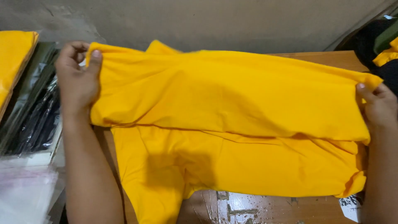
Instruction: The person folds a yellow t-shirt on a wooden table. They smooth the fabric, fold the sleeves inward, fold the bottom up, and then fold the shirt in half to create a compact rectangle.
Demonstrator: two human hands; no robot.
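Note:
A bright yellow-orange cloth garment is stretched wide across a wooden table. My left hand pinches its upper left corner, thumb on top of the fabric. At the far right, my right hand grips the garment's upper right edge. The top part is lifted and folded over a lower layer that lies flat on the table. A sleeve-like flap hangs down at the lower left.
More folded yellow fabric lies at the far left, beside dark items in clear plastic bags. Empty clear bags sit at the lower left. Dark and yellow clothes are piled at the upper right. A plain wall is behind.

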